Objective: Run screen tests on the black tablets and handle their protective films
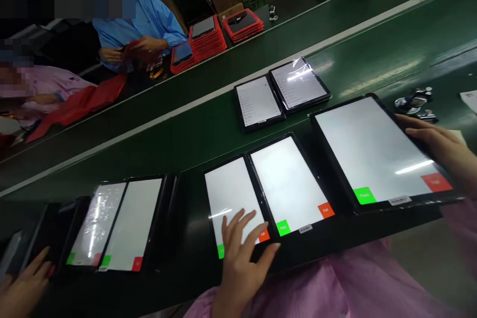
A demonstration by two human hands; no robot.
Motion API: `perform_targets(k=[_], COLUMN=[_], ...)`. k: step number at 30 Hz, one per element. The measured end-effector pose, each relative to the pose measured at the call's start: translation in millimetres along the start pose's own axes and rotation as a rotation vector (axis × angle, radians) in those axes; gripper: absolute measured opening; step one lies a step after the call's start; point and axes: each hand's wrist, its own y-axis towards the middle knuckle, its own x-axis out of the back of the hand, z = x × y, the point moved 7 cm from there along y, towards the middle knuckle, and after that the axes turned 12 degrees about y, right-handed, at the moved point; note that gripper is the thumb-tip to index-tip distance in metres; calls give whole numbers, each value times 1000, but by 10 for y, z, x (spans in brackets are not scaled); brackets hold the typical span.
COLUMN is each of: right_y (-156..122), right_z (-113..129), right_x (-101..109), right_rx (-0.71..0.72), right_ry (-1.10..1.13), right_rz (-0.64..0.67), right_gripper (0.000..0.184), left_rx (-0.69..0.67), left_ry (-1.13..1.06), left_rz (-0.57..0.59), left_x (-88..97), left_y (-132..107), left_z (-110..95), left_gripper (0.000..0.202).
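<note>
My right hand (443,146) grips the right edge of a tablet (367,146), which is tilted and raised at its right side. The tablet's lit screen is pale, with a green box and a red box at its lower corners. My left hand (244,258) hovers at or just above the lower part of another tablet (231,189), fingers spread and holding nothing; whether a fingertip touches the glass I cannot tell. Between the two lies a third tablet (288,184) with a bright white screen, its boxes reading "Pass" and "Fail".
Two tablets showing lists (259,102) lie further back on the green bench (201,129). At left, two more lit tablets (130,223) lie near another person's hand (28,278). Across the bench, co-workers handle red sleeves (80,99) beside red-cased stacks (208,39). Metal clamps (415,102) sit at right.
</note>
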Motion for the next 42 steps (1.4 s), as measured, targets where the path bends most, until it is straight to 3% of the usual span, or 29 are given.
perform_targets(k=[3, 7, 9, 14, 19, 21, 23, 25, 29, 31, 34, 36, 38, 42], right_y=[135, 205, 239, 598, 1251, 1370, 1308, 1075, 444, 369, 711, 1061, 1346, 1494], right_z=[-238, -155, -76, 339, 551, 555, 555, 546, 525, 518, 498, 470, 455, 529], right_x=[7, -254, -287, -314, -734, -856, -887, -841, -646, -548, -501, -562, -653, -754], right_rx=[-49, 278, 382, 637, 806, 849, 900, 954, 1139, 1177, 1076, 953, 840, 806], right_ry=[-60, -296, -368, -523, -630, -659, -678, -691, -683, -657, -625, -599, -557, -523], right_rz=[-90, 78, 161, 235, 340, 361, 359, 365, 424, 401, 323, 345, 405, 435], right_gripper=[64, 64, 63, 45, 27, 23, 23, 22, 26, 28, 28, 28, 23, 13], left_rx=[-277, -578, -591, -546, -648, -664, -659, -645, -612, -607, -660, -744, -809, -731], left_ry=[90, 277, 340, 302, 353, 353, 361, 388, 440, 448, 463, 469, 487, 532], left_rz=[61, -197, -278, -261, -151, -114, -99, -114, -141, -120, -41, 38, 77, 65], left_x=[-357, -473, -483, -553, -704, -726, -719, -689, -641, -655, -741, -827, -879, -868], left_y=[57, 43, 49, 130, 275, 359, 453, 552, 759, 843, 859, 769, 642, 490], left_z=[-454, -921, -1022, -1248, -1680, -1793, -1847, -1866, -1878, -1901, -1972, -2011, -1995, -1784], left_gripper=[22, 6, 17, 31, 32, 31, 29, 22, 10, 12, 25, 31, 24, 20])
